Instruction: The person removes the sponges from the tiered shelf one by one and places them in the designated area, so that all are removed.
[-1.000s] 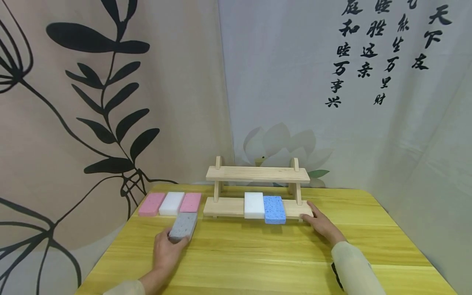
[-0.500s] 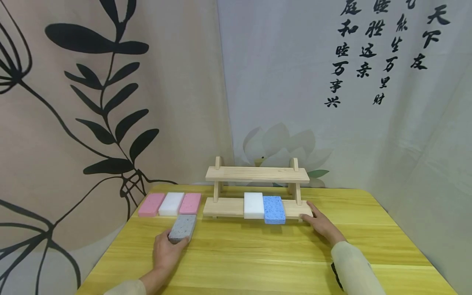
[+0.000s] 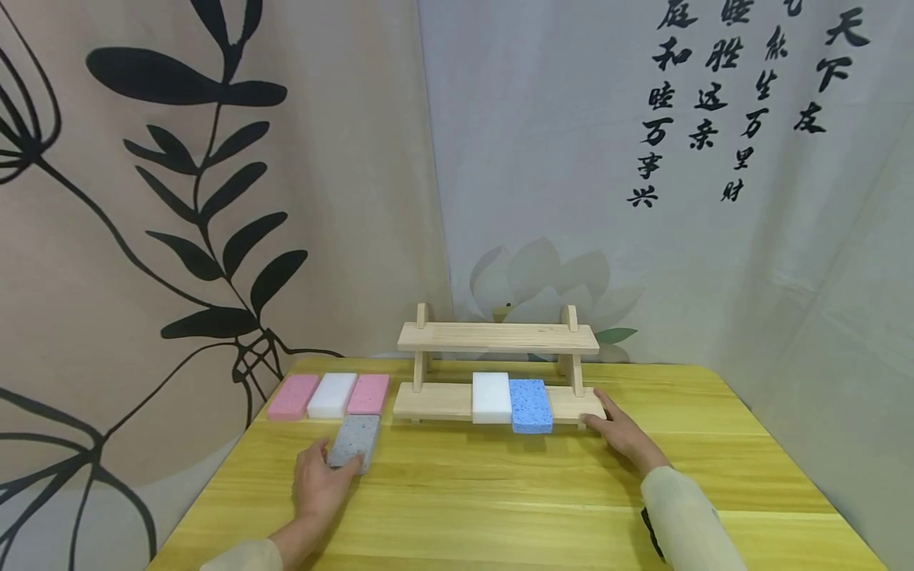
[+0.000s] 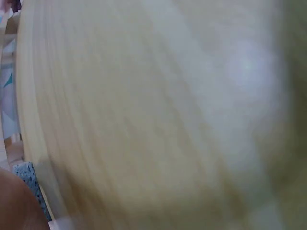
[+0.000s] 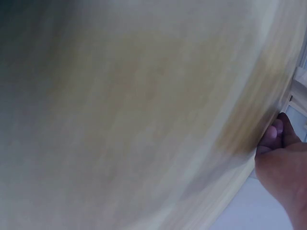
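Grey sponge (image 3: 355, 436) is pinched by the left hand (image 3: 319, 484) at six o'clock from the nearer pink sponge (image 3: 368, 394).
It is seen lying flatter than half a second ago, seemingly being settled on the table (image 3: 500, 507); the wooden rack's (image 3: 435, 402) three-o'clock end is gripped by the right hand (image 3: 624, 438).

Rectangular grey sponge (image 3: 355, 438) was flecked darker, rectangular blue sponge (image 3: 531, 406) was speckled, yellow wooden table (image 3: 500, 500) was grain-streaked, pale cloth backdrop (image 3: 350, 198) bore black leaf prints (image 3: 153, 75)
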A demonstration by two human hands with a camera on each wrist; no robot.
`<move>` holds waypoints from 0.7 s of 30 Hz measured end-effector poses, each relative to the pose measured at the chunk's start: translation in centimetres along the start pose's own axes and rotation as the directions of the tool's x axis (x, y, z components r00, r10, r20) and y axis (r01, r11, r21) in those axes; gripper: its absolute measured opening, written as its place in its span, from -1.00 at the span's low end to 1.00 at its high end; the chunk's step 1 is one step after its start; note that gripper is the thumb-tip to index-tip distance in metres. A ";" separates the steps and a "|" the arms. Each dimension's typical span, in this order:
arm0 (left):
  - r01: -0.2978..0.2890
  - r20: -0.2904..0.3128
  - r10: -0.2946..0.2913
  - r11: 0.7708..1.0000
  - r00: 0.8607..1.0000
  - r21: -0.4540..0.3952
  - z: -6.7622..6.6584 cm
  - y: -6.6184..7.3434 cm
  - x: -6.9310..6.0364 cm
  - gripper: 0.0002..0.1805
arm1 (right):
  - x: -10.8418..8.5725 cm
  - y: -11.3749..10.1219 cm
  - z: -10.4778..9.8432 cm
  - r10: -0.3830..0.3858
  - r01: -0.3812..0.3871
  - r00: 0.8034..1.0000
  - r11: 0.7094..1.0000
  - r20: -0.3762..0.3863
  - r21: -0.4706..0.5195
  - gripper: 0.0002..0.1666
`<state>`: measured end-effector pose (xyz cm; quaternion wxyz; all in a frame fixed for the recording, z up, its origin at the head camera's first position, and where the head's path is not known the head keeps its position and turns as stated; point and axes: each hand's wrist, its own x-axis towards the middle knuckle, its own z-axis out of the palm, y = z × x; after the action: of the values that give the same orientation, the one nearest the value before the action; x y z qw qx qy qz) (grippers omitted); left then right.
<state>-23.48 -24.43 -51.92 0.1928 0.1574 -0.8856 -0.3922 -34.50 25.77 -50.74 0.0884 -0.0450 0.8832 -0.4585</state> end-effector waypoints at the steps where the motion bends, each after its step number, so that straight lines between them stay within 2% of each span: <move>1: 0.009 0.009 -0.009 1.000 1.000 -0.002 0.0 0.1 0.0 -0.14 | 0.0 0.1 0.0 -0.002 0.002 1.000 1.000 -0.002 0.002 0.11; 7: 0.040 0.035 -0.039 0.998 0.999 -0.040 -0.3 0.9 0.6 -0.11 | 0.2 0.4 -0.1 -0.022 0.022 1.000 1.000 -0.009 -0.008 0.14; 12: 0.039 0.039 -0.035 0.995 0.999 -0.095 -0.2 1.7 0.9 -0.14 | 0.6 0.8 -0.3 -0.003 0.003 1.000 1.000 0.001 0.002 0.19; 16: 0.024 0.045 -0.017 0.990 0.999 -0.142 0.2 2.5 1.1 -0.17 | 0.7 0.8 -0.3 0.013 -0.013 1.000 1.000 0.005 0.001 0.20; 21: 0.025 0.041 -0.018 0.985 0.999 -0.169 1.1 3.7 1.1 -0.19 | 0.1 0.0 -0.2 0.009 -0.009 1.000 1.000 0.010 -0.015 0.10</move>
<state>-25.44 -21.87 -49.55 0.1838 0.1423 -0.8508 -0.4713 -34.66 25.96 -50.67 0.0944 -0.0440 0.8863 -0.4512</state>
